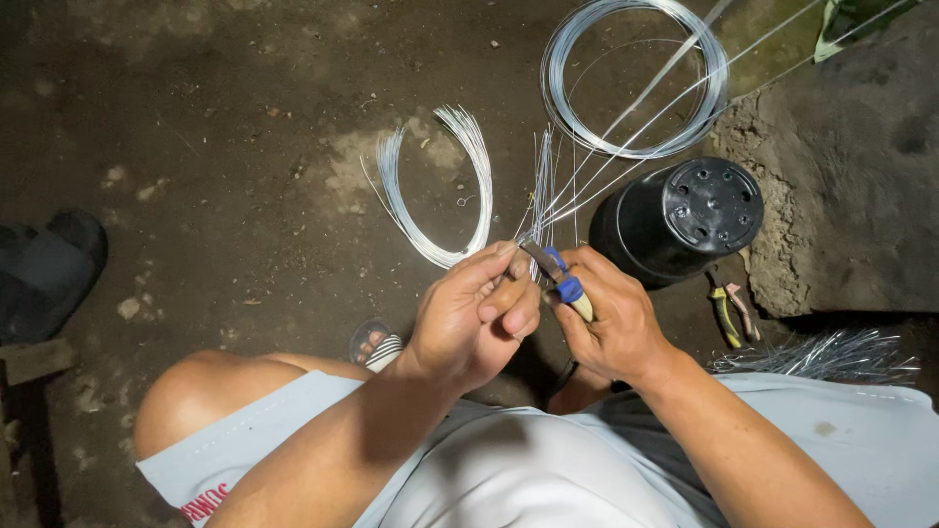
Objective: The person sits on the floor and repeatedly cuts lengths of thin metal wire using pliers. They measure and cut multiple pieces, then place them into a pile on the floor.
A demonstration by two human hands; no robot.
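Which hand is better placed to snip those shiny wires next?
Probably the right hand: it already grips the blue-handled pliers, whose tip sits at the wire bundle. The left hand is pinching the wires steady.

Beyond my fingers a black pot (685, 220) lies on the dirt floor (245, 147). Right of them lie pliers (732, 313) and cut wire bits (831, 354); far left, a sandal (49, 264).

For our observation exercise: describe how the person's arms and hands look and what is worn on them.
Both forearms are bare, with no sleeves reaching them. The left hand and right hand wear no gloves, and no rings, watch or bracelets show. Fingernails are short.
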